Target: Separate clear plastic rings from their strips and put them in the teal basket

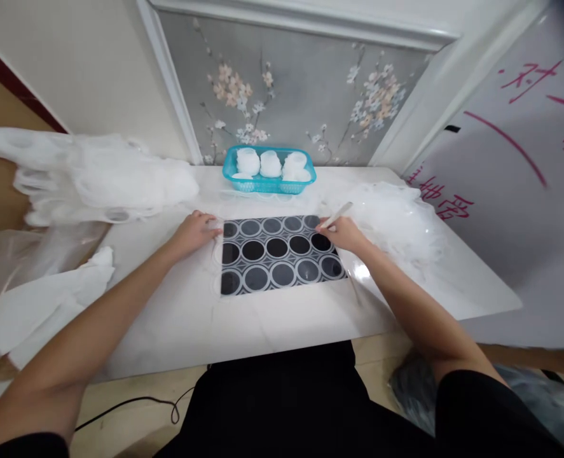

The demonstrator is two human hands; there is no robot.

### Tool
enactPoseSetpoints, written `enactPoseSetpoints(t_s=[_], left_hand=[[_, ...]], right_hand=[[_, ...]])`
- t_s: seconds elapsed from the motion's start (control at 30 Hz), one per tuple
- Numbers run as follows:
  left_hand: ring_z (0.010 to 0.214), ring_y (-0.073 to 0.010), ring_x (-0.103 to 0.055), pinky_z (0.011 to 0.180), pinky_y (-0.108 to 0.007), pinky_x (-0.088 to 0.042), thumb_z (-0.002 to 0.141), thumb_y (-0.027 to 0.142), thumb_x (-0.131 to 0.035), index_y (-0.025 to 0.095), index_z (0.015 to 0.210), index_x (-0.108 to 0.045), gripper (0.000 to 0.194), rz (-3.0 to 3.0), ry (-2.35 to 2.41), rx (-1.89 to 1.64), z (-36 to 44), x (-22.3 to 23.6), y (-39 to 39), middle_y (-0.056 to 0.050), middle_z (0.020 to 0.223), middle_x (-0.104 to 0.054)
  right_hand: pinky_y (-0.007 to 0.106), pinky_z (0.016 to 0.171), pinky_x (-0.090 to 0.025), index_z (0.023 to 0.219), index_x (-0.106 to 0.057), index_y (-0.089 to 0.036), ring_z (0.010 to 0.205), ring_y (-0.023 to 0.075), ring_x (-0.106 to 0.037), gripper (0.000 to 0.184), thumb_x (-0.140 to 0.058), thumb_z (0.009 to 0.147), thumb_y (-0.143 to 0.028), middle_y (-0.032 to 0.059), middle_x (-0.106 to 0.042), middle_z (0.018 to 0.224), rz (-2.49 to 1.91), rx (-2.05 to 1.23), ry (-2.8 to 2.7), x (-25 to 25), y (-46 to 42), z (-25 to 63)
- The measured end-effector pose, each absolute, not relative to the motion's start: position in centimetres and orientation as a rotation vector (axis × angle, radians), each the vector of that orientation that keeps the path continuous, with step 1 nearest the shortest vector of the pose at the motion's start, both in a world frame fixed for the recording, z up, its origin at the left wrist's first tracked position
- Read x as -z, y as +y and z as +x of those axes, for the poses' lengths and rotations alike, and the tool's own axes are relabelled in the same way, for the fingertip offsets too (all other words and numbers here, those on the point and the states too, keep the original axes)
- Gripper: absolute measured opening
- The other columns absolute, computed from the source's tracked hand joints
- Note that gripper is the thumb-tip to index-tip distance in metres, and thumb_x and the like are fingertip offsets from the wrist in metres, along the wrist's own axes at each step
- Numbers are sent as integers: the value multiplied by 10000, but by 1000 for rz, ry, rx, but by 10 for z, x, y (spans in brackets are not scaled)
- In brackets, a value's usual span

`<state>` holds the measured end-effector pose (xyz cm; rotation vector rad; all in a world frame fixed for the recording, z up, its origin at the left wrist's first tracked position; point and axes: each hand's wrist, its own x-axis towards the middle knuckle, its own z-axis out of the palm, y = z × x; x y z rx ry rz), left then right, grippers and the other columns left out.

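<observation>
A black mat (276,248) with rows of grey-ringed ovals lies on the white table. A thin translucent sheet (217,256) with a scalloped edge seems to lie over it and shows just past its left side. At the mat's upper left corner, my left hand (196,233) has its fingers closed on the sheet's edge. My right hand (344,234) grips a slim white pen-like tool (337,215) over the upper right corner. The tool's lower tip is hidden by the fingers.
Behind the mat stands a blue plastic basket (271,184) with stacks of round white pieces. Piled thin white sheets (119,178) lie at left, and more translucent sheets (396,219) at right. A whiteboard (515,210) borders the table's right side.
</observation>
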<state>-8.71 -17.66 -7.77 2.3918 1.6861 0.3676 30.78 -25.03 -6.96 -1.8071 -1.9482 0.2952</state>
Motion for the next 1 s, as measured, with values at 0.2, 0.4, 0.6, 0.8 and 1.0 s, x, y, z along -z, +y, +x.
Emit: enactPoseSetpoints(t_s=[0.2, 0.4, 0.6, 0.8, 1.0], left_hand=[[907, -230, -592, 867, -340, -461, 799, 302, -553, 160, 843, -666, 187, 2391, 1626, -403, -79, 82, -175, -86, 928, -597], [922, -218, -574, 871, -322, -448, 820, 273, -535, 174, 806, -624, 134, 2416, 1608, -488, -77, 78, -170, -74, 934, -581], [950, -224, -572, 866, -324, -443, 839, 263, -529, 173, 835, -606, 119, 2396, 1668, -568, -69, 70, -167, -76, 992, -568], [931, -224, -582, 826, -320, -451, 857, 261, -513, 176, 844, -599, 122, 2391, 1716, -588, -60, 71, -166, -76, 1023, -556], [956, -242, -585, 796, -332, -456, 894, 278, -459, 178, 923, -593, 170, 2412, 1800, -622, -61, 68, -167, -86, 1073, -539]], right_hand=[[261, 684, -488, 887, -755, -159, 751, 206, -683, 221, -580, 864, -291, 68, -746, 834, -1899, -341, -1946, 78, -234, 295], [288, 808, -479, 955, -739, -183, 888, 219, -668, 245, -512, 912, -266, 56, -734, 1009, -1738, -118, -2167, 86, -242, 301], [304, 851, -448, 1056, -702, -208, 960, 223, -613, 283, -448, 931, -220, 46, -727, 1008, -1712, 180, -2259, 97, -248, 298], [314, 817, -418, 1083, -673, -175, 914, 236, -603, 312, -434, 887, -139, 87, -715, 983, -1835, 339, -2304, 86, -245, 289], [332, 777, -409, 1095, -659, -150, 887, 256, -599, 345, -401, 871, -105, 118, -710, 972, -1890, 411, -2264, 83, -240, 289]])
